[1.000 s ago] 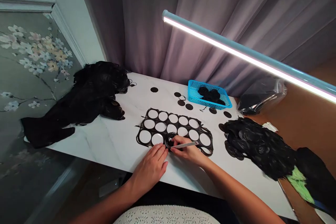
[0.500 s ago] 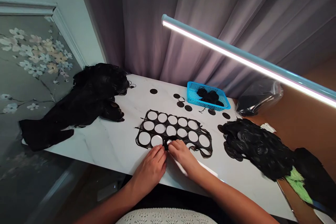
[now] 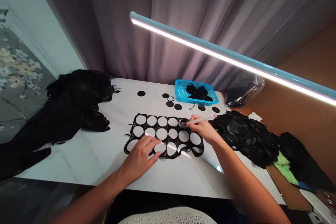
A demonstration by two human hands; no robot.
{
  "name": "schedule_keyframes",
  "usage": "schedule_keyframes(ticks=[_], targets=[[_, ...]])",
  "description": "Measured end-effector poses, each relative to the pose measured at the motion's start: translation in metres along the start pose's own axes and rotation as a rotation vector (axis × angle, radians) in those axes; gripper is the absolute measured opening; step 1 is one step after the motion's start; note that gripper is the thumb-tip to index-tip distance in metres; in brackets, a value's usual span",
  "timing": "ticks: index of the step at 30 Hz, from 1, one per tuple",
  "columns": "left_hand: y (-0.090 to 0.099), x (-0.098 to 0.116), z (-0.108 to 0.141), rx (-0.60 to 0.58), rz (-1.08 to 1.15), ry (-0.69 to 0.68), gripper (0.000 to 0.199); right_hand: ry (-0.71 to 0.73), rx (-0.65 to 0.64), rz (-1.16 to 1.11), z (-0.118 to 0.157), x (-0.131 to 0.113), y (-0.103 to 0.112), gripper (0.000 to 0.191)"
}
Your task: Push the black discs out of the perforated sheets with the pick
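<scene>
A black sheet [image 3: 168, 125] cut through with rows of round holes lies flat on the white marbled table [image 3: 86, 157]. My left hand [image 3: 143, 154] rests over its front left part, fingers extended and thumb apart, holding nothing. At the sheet's back right corner, my right hand [image 3: 203, 129] grips a slim white pen-shaped tool [image 3: 202, 119], whose rear end points right. By those fingertips is a dark, partly see-through piece [image 3: 183, 123] over a hole; whether the fingers hold it too is unclear.
Behind the sheet stands a blue basket [image 3: 178, 94] with black pieces inside. Several loose black discs [image 3: 169, 104] lie before it. Black material [image 3: 76, 94] is heaped at left, and a pile of black discs [image 3: 246, 136] at right. A lamp tube [image 3: 210, 47] hangs above.
My right hand has moved from the sheet's front edge to its back right corner with the white tool. My left hand has shifted left and its fingers have spread. The view has turned slightly right.
</scene>
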State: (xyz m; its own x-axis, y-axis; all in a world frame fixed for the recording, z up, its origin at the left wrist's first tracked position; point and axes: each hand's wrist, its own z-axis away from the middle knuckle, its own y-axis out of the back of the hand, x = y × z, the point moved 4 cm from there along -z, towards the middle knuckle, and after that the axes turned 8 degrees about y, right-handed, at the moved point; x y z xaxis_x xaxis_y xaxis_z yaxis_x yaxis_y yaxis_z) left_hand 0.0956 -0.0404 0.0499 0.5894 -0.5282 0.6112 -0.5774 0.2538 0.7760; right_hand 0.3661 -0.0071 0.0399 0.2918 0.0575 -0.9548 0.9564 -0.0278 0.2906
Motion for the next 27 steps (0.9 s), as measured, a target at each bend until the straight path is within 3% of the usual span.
schedule_keyframes(ticks=[2,4,7,9,11,14,18,22,27], targets=[[0.004,0.008,-0.03,-0.091,0.173,0.062,0.061,-0.079,-0.182,-0.25,0.012,-0.009,-0.019,0.03],[-0.003,0.018,-0.057,-0.277,0.411,0.1,0.075,-0.132,-0.294,-0.461,0.02,-0.019,-0.034,0.034],[-0.023,0.028,-0.082,-0.53,0.774,0.215,0.06,-0.186,-0.288,-0.664,0.023,-0.022,-0.038,0.038],[-0.036,0.028,-0.091,-0.597,0.909,0.337,0.04,-0.216,-0.216,-0.722,0.02,-0.016,-0.03,0.04],[-0.046,0.026,-0.096,-0.631,0.964,0.408,0.028,-0.239,-0.155,-0.741,0.018,-0.006,-0.018,0.043],[-0.051,0.022,-0.101,-0.655,1.094,0.499,0.028,-0.218,-0.072,-0.688,0.016,0.007,0.002,0.04],[-0.042,0.017,-0.109,-0.548,1.321,0.678,0.022,-0.152,0.046,-0.504,0.021,0.02,0.016,0.031],[-0.025,0.021,-0.115,-0.488,1.38,0.695,0.013,-0.153,-0.175,-0.532,0.032,0.028,-0.016,0.034],[-0.009,0.031,-0.116,-0.546,1.366,0.573,0.014,-0.095,-0.35,-0.439,0.04,0.031,-0.06,0.025]])
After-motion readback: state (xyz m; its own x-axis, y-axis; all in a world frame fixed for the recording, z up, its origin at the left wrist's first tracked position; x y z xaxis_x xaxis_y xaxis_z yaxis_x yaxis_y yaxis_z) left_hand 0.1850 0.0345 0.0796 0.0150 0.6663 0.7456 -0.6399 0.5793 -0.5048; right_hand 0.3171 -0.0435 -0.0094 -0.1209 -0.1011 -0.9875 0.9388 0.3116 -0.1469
